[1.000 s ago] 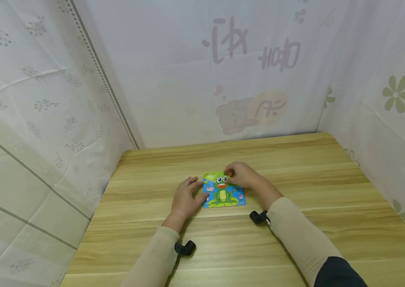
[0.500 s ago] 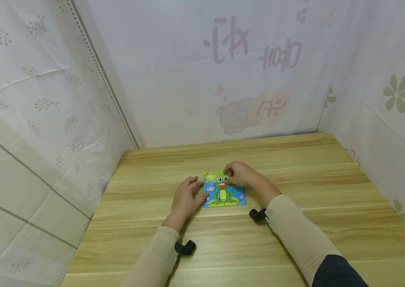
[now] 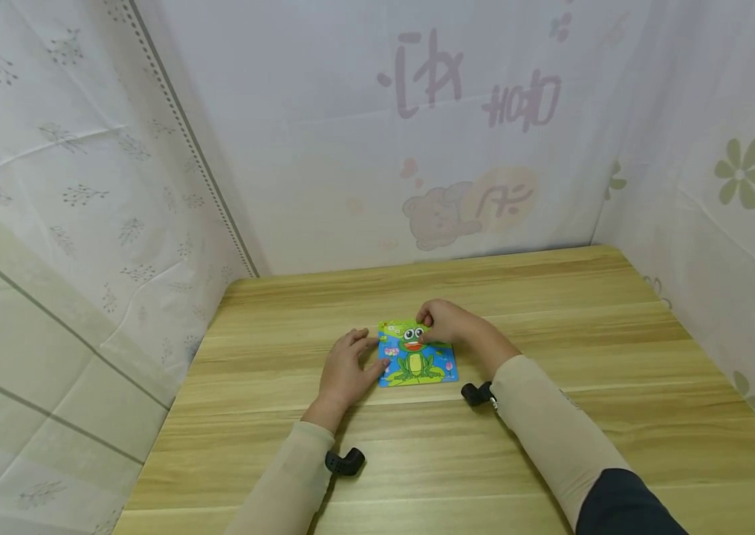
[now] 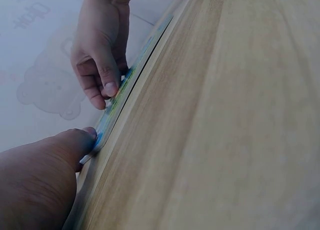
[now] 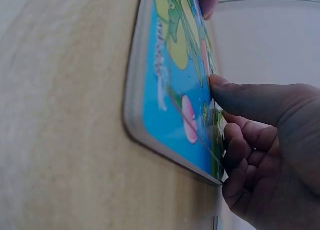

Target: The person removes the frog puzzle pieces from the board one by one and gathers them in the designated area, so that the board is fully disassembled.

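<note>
A flat square jigsaw puzzle (image 3: 415, 365) with a green frog on a blue ground lies on the table, mid-view in the head view. A seam crosses the face of the puzzle (image 5: 172, 107) in the right wrist view. My left hand (image 3: 345, 375) rests at its left side, thumb on the edge and fingers loosely spread. My right hand (image 3: 452, 327) is over the upper right part, thumb on the picture and the other fingers curled by the edge. Those curled fingers (image 5: 245, 160) hide that corner, so whether a single piece is held is unclear.
The wood-grain table (image 3: 284, 305) reaches a pale printed curtain (image 3: 337, 148) at the back, with more cloth on both sides. A black wrist camera (image 3: 345, 462) sits by the left sleeve, another black wrist camera (image 3: 478, 394) by the right.
My right forearm and its wrist camera have shifted slightly up and left. Both hands and the puzzle stay practically in place.
</note>
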`<action>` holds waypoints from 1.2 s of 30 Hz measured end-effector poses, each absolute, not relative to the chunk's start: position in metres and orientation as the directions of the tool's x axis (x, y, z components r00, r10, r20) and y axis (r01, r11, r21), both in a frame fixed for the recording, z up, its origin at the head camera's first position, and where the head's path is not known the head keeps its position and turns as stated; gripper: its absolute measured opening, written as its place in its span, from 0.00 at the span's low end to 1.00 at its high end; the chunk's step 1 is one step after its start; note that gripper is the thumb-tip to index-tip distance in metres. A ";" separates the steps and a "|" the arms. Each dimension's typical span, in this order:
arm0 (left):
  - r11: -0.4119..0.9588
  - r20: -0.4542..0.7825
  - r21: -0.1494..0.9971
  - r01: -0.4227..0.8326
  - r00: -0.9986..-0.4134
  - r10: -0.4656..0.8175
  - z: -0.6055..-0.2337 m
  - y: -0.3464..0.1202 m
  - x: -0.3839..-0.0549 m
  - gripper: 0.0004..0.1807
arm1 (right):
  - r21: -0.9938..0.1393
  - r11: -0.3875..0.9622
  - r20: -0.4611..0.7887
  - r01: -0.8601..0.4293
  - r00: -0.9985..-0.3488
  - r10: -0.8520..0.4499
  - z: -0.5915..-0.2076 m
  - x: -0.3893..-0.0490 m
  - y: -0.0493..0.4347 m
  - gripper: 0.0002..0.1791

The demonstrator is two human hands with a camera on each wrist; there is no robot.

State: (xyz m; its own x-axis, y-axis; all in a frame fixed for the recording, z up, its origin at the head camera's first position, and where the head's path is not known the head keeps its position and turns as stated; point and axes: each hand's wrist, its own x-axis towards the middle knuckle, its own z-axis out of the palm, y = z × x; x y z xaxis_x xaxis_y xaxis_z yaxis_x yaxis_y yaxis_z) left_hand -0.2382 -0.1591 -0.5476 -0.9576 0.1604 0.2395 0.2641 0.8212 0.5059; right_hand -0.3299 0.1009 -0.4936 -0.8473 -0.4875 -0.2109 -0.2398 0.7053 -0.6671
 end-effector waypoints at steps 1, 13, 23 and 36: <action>0.822 0.238 0.505 0.264 -0.958 0.161 -0.547 -0.159 -0.238 0.28 | -0.666 0.706 -0.212 -0.239 -0.847 -0.487 -0.494 -0.330 0.101 0.16; 0.821 0.229 0.512 0.254 -0.961 0.154 -0.546 -0.158 -0.238 0.29 | -0.676 0.690 -0.166 -0.259 -0.858 -0.486 -0.495 -0.330 0.101 0.20; 0.819 0.225 0.514 0.256 -0.961 0.160 -0.544 -0.157 -0.236 0.28 | -0.683 0.688 -0.186 -0.247 -0.851 -0.491 -0.494 -0.330 0.101 0.22; 0.815 0.244 0.514 0.268 -0.956 0.160 -0.545 -0.158 -0.237 0.28 | -0.706 0.654 -0.131 -0.273 -0.857 -0.499 -0.500 -0.332 0.101 0.21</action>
